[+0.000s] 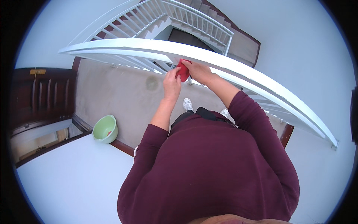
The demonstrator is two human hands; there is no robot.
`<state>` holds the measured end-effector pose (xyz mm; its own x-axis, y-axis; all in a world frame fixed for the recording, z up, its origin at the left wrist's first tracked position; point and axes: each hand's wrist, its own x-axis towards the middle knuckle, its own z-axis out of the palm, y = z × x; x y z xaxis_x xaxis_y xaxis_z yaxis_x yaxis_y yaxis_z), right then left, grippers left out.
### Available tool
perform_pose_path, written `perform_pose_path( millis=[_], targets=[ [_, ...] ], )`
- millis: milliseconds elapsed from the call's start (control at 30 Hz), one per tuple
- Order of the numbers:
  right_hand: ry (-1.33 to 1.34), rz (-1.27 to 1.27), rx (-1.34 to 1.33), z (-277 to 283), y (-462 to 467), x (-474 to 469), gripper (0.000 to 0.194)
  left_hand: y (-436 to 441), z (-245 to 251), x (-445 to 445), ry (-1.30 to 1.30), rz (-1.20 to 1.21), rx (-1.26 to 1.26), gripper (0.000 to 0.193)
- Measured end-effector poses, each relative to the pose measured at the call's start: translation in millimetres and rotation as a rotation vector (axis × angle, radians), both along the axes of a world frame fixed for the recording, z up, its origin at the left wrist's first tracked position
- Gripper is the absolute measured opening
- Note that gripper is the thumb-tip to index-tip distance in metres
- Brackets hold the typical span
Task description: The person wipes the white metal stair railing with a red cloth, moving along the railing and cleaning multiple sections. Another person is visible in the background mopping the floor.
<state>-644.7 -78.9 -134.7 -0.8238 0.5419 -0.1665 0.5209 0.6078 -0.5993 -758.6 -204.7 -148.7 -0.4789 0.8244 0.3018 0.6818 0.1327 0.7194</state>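
A piece of red cloth (183,71) is between my hands, just on the near side of the white railing's broad top rail (156,46). My left hand (172,85) pinches the cloth's left edge with thumb and fingers. From the right, my right hand (200,72) grips its upper right part, the thumb lying over the front. Part of the cloth is hidden behind the fingers. Whether the cloth touches the railing I cannot tell. Below the top rail, white balusters (134,62) run down to near the landing floor.
A light green plastic basin (96,131) with a small red thing inside stands by the wall, left behind me. A dark paneled door (42,95) is at left. Beyond the railing, a stairwell with concrete steps (195,5) drops away. My white shoe (188,104) is on the landing floor (125,92).
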Motion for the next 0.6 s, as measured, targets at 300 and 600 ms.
perform_pose_path(
  millis=[300,600],
  targets=[
    [-0.038,0.122,-0.101,13.9,11.0,-14.7,0.027,2.8,-21.1,-0.9,-0.3,0.039,-0.125,0.035],
    [-0.075,0.022,0.219,6.2,-14.5,47.3,0.025,-2.4,-31.2,38.7,-0.531,-0.156,-0.351,0.039]
  ],
)
